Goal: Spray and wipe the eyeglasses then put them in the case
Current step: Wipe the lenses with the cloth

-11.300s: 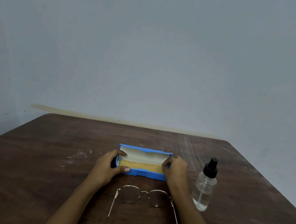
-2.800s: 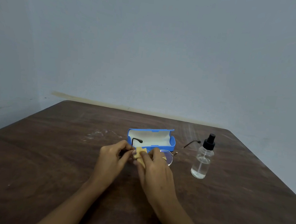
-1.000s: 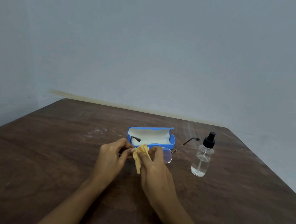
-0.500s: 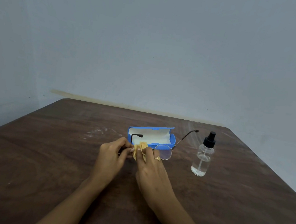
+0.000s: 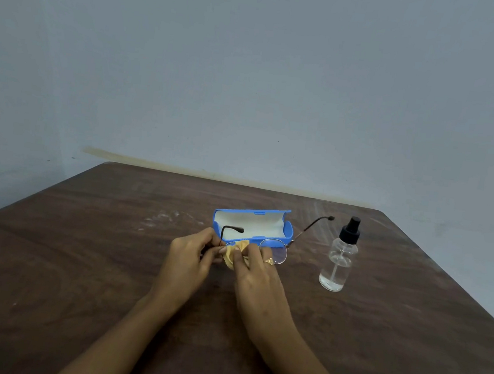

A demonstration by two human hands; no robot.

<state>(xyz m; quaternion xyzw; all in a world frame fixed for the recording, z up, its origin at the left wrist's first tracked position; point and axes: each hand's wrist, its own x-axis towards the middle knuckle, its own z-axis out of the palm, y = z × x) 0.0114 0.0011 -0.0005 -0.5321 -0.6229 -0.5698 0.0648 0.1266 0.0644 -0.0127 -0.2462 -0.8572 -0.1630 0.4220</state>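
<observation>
Thin metal-framed eyeglasses [image 5: 275,250] are held up over the table, temples unfolded and pointing away from me. My left hand [image 5: 191,255] pinches the frame at its left end. My right hand [image 5: 256,274] presses a small yellow cloth [image 5: 234,254] against the left lens, which the cloth and fingers hide. The right lens is bare. Just behind the glasses the blue case [image 5: 252,224] lies open with a pale lining. A clear spray bottle [image 5: 339,257] with a black nozzle stands upright to the right.
Everything sits on a dark brown wooden table [image 5: 79,260] set against a grey wall. The table's right edge runs diagonally close behind the bottle. Pale scuff marks [image 5: 157,220] show left of the case.
The cloth has shifted under my right fingers on the left lens, and the glasses have tilted slightly. Long before, the glasses lay on the table and the cloth lay in the case.
</observation>
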